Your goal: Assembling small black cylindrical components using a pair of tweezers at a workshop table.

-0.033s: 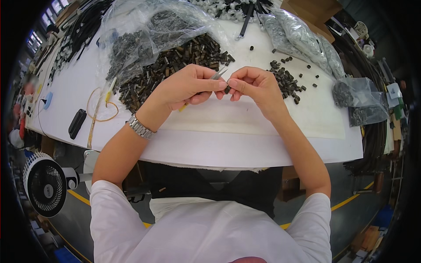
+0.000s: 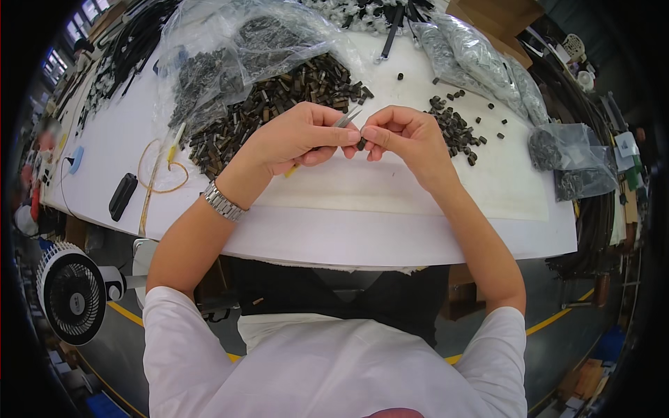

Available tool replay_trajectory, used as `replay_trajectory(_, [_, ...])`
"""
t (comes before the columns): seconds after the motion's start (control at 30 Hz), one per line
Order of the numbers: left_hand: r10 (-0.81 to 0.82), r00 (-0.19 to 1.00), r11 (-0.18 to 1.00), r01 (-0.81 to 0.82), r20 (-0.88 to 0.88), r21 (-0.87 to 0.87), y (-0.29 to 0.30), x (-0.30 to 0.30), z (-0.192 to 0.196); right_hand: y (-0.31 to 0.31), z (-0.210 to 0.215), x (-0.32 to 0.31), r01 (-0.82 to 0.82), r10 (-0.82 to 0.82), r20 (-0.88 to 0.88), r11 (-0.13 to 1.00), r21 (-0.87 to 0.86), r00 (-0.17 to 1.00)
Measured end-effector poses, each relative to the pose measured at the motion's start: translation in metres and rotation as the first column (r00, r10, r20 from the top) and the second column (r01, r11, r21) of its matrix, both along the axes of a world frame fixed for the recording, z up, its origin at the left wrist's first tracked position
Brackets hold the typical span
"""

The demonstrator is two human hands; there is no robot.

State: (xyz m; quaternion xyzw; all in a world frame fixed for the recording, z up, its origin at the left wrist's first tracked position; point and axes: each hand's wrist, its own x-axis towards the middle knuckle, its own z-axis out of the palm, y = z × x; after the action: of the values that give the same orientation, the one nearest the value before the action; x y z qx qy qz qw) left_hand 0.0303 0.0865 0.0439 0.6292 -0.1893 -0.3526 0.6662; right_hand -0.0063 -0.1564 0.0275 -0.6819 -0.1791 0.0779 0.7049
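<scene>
My left hand (image 2: 301, 136) is closed around a slim metal tool with two pointed tips (image 2: 346, 118). A bit of yellow pokes out beneath the palm, perhaps its handle; I cannot make out its exact kind. Between the fingertips of both hands sits a small dark tubular piece (image 2: 361, 143), partly hidden. My right hand (image 2: 404, 136) pinches that piece with thumb and forefinger, the other fingers curled. Left of the hands lies a large heap of dark brown short pieces (image 2: 306, 83). Close by on the right is a smaller pile of short black pieces (image 2: 453, 129).
Clear plastic bags (image 2: 265, 35) cover the back of the heap. More filled bags (image 2: 481, 56) lie at the back right. A black case (image 2: 123, 196), a yellow pen-like tool (image 2: 175, 143) and a cord loop (image 2: 182, 182) rest at left. A fan (image 2: 70, 296) stands below the table's left edge.
</scene>
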Motion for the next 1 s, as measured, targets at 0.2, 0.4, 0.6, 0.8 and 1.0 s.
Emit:
replay_trajectory(0.2, [0.009, 1.0, 1.0, -0.009, -0.015, -0.012, -0.001, -0.002, 0.002, 0.003, -0.001, -0.003, 0.004, -0.004, 0.062, 1.0, -0.008, 0.998])
replay_trajectory(0.4, [0.116, 0.98, 0.987, -0.131, 0.159, 0.089, -0.009, -0.006, 0.0, 0.013, 0.002, -0.005, 0.078, -0.075, 0.089, 0.996, -0.033, 0.993])
replay_trajectory(0.6, [0.291, 0.52, 0.848, -0.529, 0.803, 0.035, -0.031, -0.023, -0.006, 0.025, -0.001, -0.004, 0.261, -0.264, -0.009, 0.959, -0.107, 0.965])
replay_trajectory(0.8, [0.234, 0.462, 0.829, -0.555, 0.855, 0.073, -0.029, -0.019, -0.014, 0.03, -0.004, -0.009, 0.296, -0.294, 0.038, 0.935, -0.195, 0.955])
replay_trajectory(1.0, [0.242, 0.326, 0.829, -0.558, 0.914, -0.021, -0.032, -0.02, -0.018, 0.032, -0.004, -0.012, 0.321, -0.318, 0.05, 0.919, -0.231, 0.947])
